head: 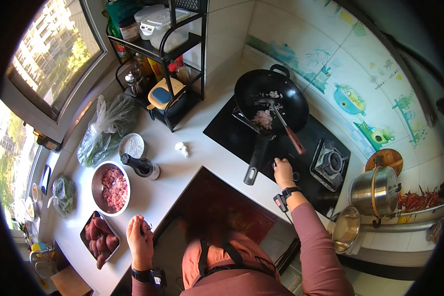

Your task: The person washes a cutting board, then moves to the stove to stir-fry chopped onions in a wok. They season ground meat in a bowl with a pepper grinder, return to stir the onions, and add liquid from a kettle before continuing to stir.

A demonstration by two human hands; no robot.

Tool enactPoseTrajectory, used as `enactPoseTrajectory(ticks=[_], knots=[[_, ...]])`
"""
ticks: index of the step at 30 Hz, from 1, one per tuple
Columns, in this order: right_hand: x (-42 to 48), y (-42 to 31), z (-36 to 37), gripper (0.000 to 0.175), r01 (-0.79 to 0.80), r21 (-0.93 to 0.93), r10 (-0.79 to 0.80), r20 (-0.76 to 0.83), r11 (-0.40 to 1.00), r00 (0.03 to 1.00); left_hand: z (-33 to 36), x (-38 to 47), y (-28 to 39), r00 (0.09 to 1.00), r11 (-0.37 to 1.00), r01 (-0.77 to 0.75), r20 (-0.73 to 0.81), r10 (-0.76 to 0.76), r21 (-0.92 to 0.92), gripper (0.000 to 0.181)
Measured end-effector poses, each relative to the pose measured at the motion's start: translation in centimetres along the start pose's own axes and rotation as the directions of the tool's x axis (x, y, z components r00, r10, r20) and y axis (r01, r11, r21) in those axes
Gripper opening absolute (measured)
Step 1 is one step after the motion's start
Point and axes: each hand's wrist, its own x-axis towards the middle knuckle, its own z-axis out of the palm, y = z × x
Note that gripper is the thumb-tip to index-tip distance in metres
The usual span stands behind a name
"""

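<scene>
My right hand (283, 173) has its fingers closed around a dark control knob (275, 164) at the front of the black gas cooktop (222, 130). Above it a black wok (296, 92) sits on the left burner, its long handle (254, 159) pointing towards me. Inside are pale pink minced meat (263, 119) and some white bits. A metal spatula with a reddish wooden handle (294, 140) rests across the rim. My left hand (137, 236) is raised by the counter edge, fingers curled around a small dark thing, too small to name. Near it stands a metal bowl (97, 185) of diced raw meat (115, 190).
A tray (119, 240) of purple-red sweet potatoes (100, 238), a dark bottle (142, 168), a bowl of white powder (132, 145) and bagged greens (107, 129) crowd the left counter. A black rack (162, 55) stands behind. Right are a bare burner (332, 162) and steel pot (373, 190).
</scene>
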Motion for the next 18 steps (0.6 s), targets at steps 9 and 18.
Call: enactPoseTrajectory(ticks=[9, 18], knots=[[-0.2, -2.8, -14.2, 0.031, 0.14, -0.163, -0.211, -0.612, 0.977, 0.762, 1.4, -2.1, -1.3, 1.0, 0.999, -0.029, -0.007, 0.028, -0.037, 0.016], [-0.1, -2.7, -19.0, 0.034, 0.227, 0.018, -0.214, -0.272, 0.974, 0.938, 1.1, 0.1, 0.2, 0.996, 0.999, -0.018, 0.089, 0.022, -0.04, 0.015]])
